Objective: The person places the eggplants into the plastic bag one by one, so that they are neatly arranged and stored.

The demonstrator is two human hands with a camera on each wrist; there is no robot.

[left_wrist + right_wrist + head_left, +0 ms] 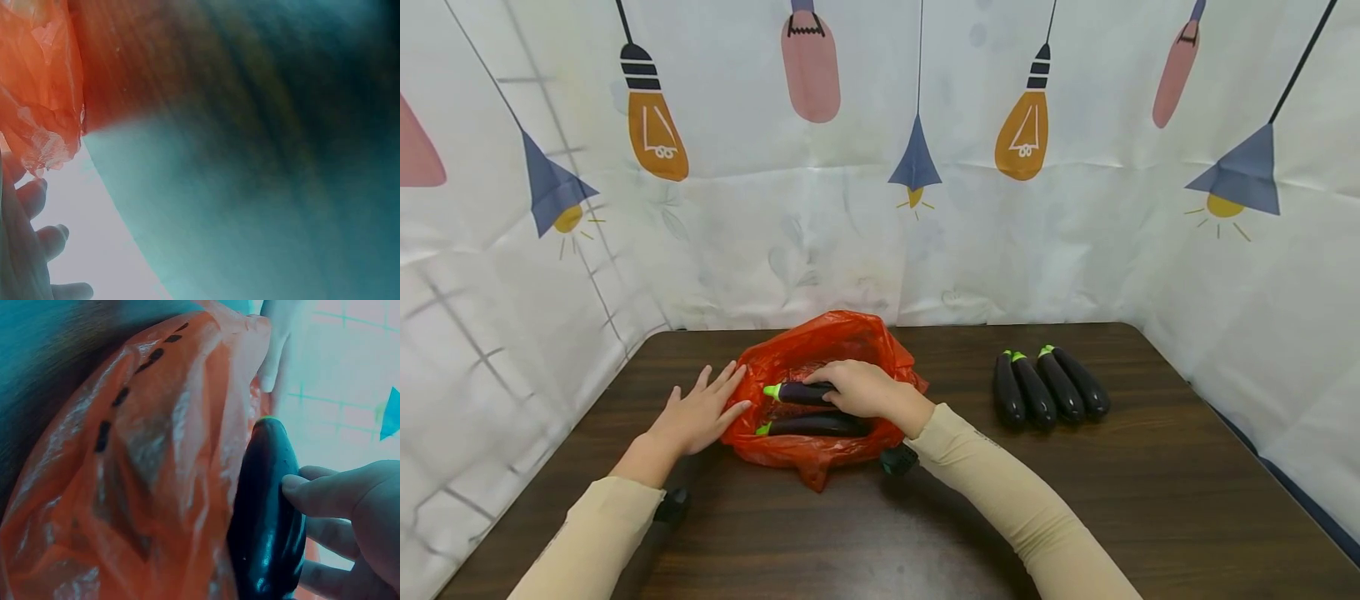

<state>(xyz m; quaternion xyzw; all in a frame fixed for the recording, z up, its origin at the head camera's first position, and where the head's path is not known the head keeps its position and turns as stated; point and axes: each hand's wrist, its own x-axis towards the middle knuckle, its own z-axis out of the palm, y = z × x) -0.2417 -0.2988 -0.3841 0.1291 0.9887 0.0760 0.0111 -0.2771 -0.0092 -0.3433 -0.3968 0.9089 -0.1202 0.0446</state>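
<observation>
A red plastic bag [838,325] lies with its mouth open in the middle of the table. Inside it, one dark eggplant [820,425] with a green stem end lies near the front edge. Just behind that one, my right hand [865,389] grips another eggplant [265,506] between thumb and fingers, its green end pointing left in the head view. My left hand [696,417], fingers spread, touches the bag's left rim. In the left wrist view only some fingertips [53,240] show beside the red plastic.
Several eggplants [1048,387] lie side by side at the right rear of the brown wooden table [760,542]. A white curtain [842,242] printed with lamps hangs behind and along the sides.
</observation>
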